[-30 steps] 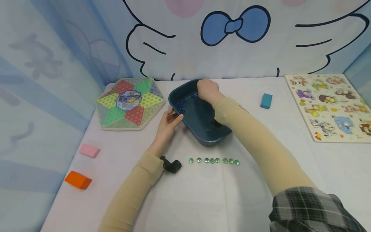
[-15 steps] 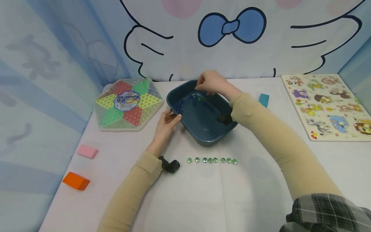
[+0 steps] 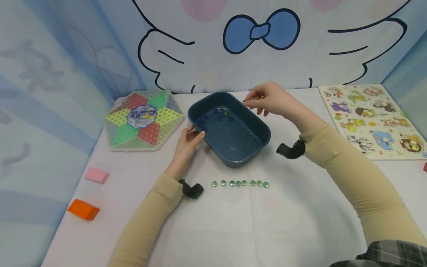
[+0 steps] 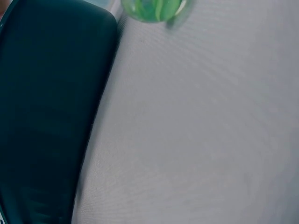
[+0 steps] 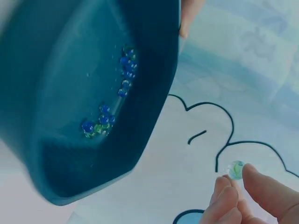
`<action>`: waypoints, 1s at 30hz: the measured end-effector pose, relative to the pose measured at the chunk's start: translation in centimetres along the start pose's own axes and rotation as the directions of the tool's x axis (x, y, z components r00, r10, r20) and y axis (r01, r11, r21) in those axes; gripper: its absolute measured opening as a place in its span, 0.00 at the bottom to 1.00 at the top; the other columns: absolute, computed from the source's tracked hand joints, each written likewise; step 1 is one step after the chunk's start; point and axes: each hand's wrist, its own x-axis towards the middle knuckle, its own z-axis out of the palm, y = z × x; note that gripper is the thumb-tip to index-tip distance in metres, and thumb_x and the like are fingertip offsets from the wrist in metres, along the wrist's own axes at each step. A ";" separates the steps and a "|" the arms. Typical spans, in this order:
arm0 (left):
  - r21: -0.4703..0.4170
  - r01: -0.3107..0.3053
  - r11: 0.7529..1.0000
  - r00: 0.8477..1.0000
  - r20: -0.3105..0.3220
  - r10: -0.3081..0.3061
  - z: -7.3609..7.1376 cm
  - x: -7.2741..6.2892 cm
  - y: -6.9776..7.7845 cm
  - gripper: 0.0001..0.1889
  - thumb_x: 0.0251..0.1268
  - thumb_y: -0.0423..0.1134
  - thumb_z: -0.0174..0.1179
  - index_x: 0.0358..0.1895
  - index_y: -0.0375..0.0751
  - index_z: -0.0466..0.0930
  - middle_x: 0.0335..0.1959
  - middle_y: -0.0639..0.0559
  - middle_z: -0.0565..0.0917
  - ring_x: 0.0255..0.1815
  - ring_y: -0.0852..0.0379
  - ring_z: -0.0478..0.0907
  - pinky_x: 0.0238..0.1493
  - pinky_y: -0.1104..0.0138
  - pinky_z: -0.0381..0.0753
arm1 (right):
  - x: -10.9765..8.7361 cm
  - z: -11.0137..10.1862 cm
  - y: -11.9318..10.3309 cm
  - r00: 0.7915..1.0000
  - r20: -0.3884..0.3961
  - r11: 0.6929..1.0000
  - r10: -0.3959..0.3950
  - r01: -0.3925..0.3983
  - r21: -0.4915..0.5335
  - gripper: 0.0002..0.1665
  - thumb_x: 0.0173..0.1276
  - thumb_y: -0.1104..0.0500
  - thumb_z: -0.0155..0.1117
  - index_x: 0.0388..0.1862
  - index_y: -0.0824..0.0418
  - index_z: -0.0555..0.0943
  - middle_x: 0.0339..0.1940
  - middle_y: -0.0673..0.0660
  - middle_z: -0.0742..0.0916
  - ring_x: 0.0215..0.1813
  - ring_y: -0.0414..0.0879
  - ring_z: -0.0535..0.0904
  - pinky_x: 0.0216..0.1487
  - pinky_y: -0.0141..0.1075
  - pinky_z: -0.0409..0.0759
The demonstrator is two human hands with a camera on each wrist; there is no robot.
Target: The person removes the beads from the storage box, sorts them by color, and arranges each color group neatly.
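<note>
A dark teal plastic basin [image 3: 238,139] sits tilted on the table, with blue marbles [image 5: 129,70] and a few green ones gathered at its far left end. My left hand [image 3: 186,150] grips the basin's left rim, thumb on the near side. Just off the right rim, my right hand [image 3: 274,99] pinches a clear green-swirled marble [image 5: 237,170] between thumb and fingertips. Nearer me, several green marbles [image 3: 238,183] lie in a row on the white cloth. One green marble [image 4: 153,7] shows close by the basin wall in the left wrist view.
A hexagonal checkers box [image 3: 143,120] stands at the back left. Pink [image 3: 96,175] and orange [image 3: 84,210] blocks lie along the left edge. At the right is an animal puzzle board [image 3: 370,122]. A patterned curtain [image 3: 207,55] closes off the back.
My right hand has risen out of the basin and moved right past its rim, carrying a green marble. My left hand keeps its hold on the rim.
</note>
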 end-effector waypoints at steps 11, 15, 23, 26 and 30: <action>0.013 0.025 1.000 1.000 -0.005 -0.025 0.0 -0.1 0.0 0.33 0.63 0.48 0.58 0.69 0.45 0.56 0.66 0.43 0.66 0.66 0.51 0.64 0.66 0.54 0.62 | -5.3 0.3 3.2 0.998 0.016 0.995 0.066 -0.067 0.077 0.15 0.67 0.53 0.58 0.46 0.61 0.78 0.33 0.57 0.80 0.32 0.50 0.74 0.28 0.36 0.75; 0.022 0.025 0.999 1.000 -0.006 -0.025 0.1 -0.1 0.1 0.34 0.63 0.48 0.57 0.69 0.45 0.55 0.66 0.43 0.66 0.66 0.50 0.64 0.65 0.54 0.63 | -6.8 0.7 4.1 0.998 0.042 0.995 0.052 -0.055 0.080 0.15 0.66 0.52 0.59 0.46 0.61 0.78 0.31 0.55 0.80 0.30 0.48 0.74 0.27 0.37 0.74; 0.038 0.029 0.999 1.000 -0.005 -0.029 -0.1 0.0 0.1 0.34 0.63 0.49 0.58 0.69 0.46 0.55 0.65 0.43 0.67 0.66 0.51 0.65 0.65 0.55 0.63 | -8.9 2.0 6.1 0.993 0.119 0.997 0.027 -0.036 0.072 0.14 0.65 0.52 0.61 0.44 0.60 0.79 0.31 0.56 0.80 0.30 0.50 0.75 0.26 0.36 0.74; 0.036 0.028 0.999 1.000 -0.003 -0.028 -0.1 0.0 0.1 0.34 0.63 0.49 0.58 0.69 0.46 0.55 0.65 0.43 0.67 0.66 0.51 0.65 0.65 0.55 0.63 | -9.7 2.8 6.9 0.989 0.146 0.997 0.025 -0.035 0.072 0.12 0.64 0.55 0.62 0.42 0.60 0.80 0.30 0.58 0.80 0.29 0.53 0.75 0.24 0.36 0.74; 0.040 0.033 0.999 0.999 -0.004 -0.033 -0.1 0.0 0.1 0.34 0.63 0.50 0.58 0.69 0.46 0.55 0.65 0.43 0.67 0.66 0.51 0.64 0.65 0.56 0.63 | -10.6 3.7 7.7 0.979 0.200 0.997 0.034 -0.048 0.064 0.11 0.62 0.55 0.64 0.40 0.60 0.81 0.26 0.55 0.79 0.26 0.51 0.74 0.22 0.33 0.71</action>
